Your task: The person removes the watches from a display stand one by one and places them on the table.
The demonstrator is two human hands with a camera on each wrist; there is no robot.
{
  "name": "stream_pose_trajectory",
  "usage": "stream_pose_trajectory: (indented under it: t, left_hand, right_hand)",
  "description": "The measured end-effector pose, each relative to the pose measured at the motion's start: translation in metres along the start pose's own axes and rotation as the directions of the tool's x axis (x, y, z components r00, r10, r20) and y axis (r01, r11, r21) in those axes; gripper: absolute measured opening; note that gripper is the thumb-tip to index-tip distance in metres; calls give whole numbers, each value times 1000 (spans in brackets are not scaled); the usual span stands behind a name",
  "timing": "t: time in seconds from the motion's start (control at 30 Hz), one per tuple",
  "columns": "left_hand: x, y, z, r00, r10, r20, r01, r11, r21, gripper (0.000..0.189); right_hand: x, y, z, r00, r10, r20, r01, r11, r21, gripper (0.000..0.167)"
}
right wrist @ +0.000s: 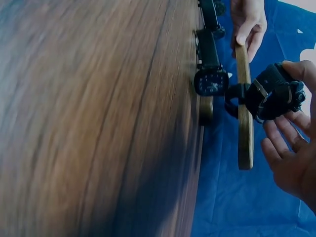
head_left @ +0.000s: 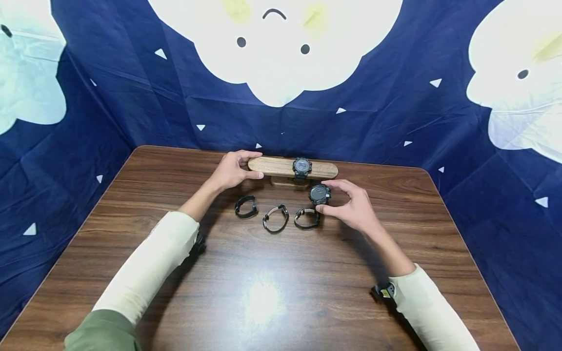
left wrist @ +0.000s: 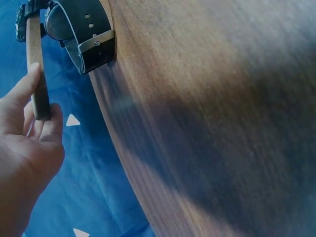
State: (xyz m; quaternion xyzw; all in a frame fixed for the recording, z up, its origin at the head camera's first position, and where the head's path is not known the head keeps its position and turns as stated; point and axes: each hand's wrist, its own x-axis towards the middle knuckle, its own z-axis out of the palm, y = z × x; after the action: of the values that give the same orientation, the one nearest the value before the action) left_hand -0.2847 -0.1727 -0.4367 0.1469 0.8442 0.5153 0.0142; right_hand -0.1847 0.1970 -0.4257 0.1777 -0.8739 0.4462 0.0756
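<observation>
My left hand grips the left end of the wooden bar of a raised watch stand, thumb on the near side and fingers behind. A black watch is strapped round the bar, right of its middle, dial up. Between thumb and fingers of my right hand is another black watch, held by its case just in front of the bar's right part. In the right wrist view this held watch overlaps the bar and hides part of the strapped one.
Three more dark watches with fastened straps stand on the wooden table before the stand: a left one, a middle one and a right one. A blue cloth with white clouds hangs behind and beside the table.
</observation>
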Motion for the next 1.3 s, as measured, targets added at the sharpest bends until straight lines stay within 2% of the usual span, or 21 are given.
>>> stream_pose_trajectory:
  t: [0.17,0.47,0.73,1.17,1.3]
  left_hand:
    - [0,0,0,1000,-1,2,1,1000,18,66]
    - [-1,0,-1,1000,0,1,0,1000,25,65]
    - [-1,0,-2,1000,-10,3,10,999,32,66]
    - [-1,0,-2,1000,-4,10,4,1000,2,66]
    - [-1,1,-2,1000,-2,11,2,1000,8,66]
  right_hand:
    - [3,-6,7,999,-43,27,42,998,42,63]
    - [9,-19,20,995,-69,69,60,991,118,63]
    - [10,-30,37,988,-89,124,56,967,249,61]
    - [5,-45,66,966,-115,232,66,976,210,62]
    - [3,-52,72,958,-126,256,96,987,129,64]
